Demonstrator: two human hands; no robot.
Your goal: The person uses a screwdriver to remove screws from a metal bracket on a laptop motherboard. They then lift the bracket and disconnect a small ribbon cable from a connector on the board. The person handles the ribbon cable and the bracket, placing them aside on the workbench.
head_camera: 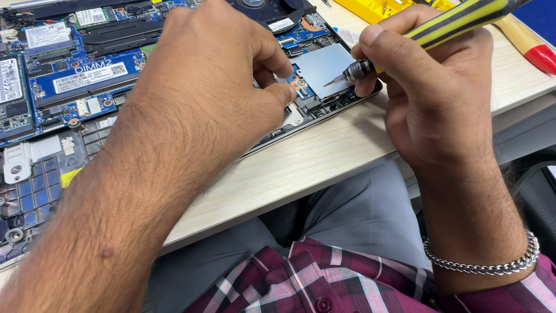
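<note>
An opened laptop (63,93) lies on the light wooden desk with its blue circuit boards, memory modules and black fan exposed. My left hand (214,69) reaches over it, fingertips pinched at a small copper-coloured part beside a grey metal shield plate (324,65) near the laptop's front right corner. My right hand (431,87) grips a yellow-and-black striped screwdriver (457,22); its thin metal tip points left and down onto the grey plate. A silver chain bracelet sits on my right wrist.
The desk's front edge (301,174) runs diagonally just above my lap. A yellow tool tray (376,7) lies at the top right, and a wooden handle with a red end (530,46) beside it. A black chair part shows at the right edge.
</note>
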